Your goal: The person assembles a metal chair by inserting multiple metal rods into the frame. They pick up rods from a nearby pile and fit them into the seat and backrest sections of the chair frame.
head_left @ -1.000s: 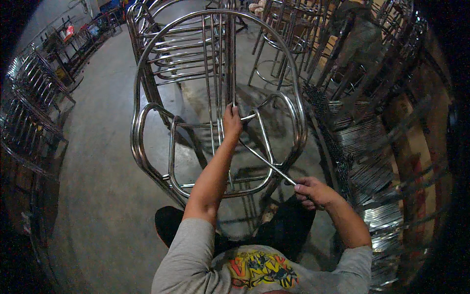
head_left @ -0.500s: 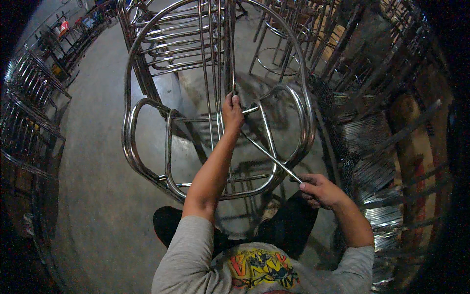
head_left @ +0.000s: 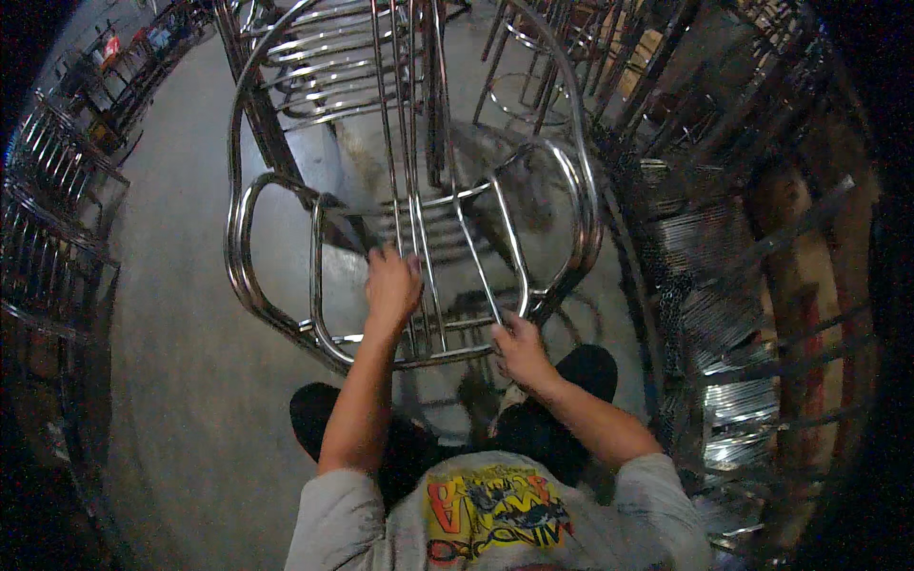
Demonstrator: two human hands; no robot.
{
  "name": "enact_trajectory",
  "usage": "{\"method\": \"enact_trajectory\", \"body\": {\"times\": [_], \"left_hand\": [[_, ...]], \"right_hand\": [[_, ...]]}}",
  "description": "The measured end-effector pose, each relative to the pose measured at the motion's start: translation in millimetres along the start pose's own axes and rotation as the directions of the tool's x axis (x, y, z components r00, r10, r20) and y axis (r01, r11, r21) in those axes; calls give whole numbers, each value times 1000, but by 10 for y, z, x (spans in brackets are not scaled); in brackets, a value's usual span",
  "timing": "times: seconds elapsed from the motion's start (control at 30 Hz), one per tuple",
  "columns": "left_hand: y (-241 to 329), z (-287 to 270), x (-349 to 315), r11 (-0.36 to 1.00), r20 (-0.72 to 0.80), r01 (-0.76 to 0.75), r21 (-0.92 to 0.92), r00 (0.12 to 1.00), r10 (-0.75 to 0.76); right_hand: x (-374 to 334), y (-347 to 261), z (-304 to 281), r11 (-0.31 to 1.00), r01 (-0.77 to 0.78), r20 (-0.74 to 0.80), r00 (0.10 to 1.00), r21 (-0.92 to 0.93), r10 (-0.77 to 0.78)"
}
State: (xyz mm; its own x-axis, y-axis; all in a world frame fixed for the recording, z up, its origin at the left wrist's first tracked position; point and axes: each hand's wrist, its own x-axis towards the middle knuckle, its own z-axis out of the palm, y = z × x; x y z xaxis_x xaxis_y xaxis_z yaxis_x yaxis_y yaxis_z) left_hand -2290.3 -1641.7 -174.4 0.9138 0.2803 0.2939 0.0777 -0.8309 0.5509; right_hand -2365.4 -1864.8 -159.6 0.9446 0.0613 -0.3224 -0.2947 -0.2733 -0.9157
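Observation:
A shiny tubular metal chair frame lies before me, its large hoop reaching away and its loops on either side. Several slim metal rods run lengthwise across it. My left hand is over the rods inside the frame, fingers curled around one of them; motion blurs the fingertips. My right hand, at the frame's near right, is closed on the near end of a long metal rod. That rod slants away to the left and crosses the frame's crossbar.
Beyond the hoop stands another metal frame with several crossbars. Stool frames are at the far right. Stacked tubing fills the right side. More slatted metal frames line the left across the concrete floor.
My left hand has left the slanting rod's far end and moved left and nearer, onto other rods. My right hand has moved left and slightly away with its rod, which now lies steeper.

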Motion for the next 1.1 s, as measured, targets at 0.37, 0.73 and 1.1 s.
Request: {"method": "enact_trajectory", "body": {"times": [0.37, 0.73, 1.1], "left_hand": [[58, -341, -870, 961, 387, 98, 257, 901, -196], [18, -259, -932, 969, 358, 77, 236, 920, -161], [70, -324, -925, 975, 396, 60, 216, 907, -144]], "right_hand": [[-81, -259, 316, 927, -174, 162, 979, 331, 126], [111, -195, 154, 780, -294, 307, 942, 553, 137], [628, -54, 505, 882, 46, 43, 999, -469, -29]]}}
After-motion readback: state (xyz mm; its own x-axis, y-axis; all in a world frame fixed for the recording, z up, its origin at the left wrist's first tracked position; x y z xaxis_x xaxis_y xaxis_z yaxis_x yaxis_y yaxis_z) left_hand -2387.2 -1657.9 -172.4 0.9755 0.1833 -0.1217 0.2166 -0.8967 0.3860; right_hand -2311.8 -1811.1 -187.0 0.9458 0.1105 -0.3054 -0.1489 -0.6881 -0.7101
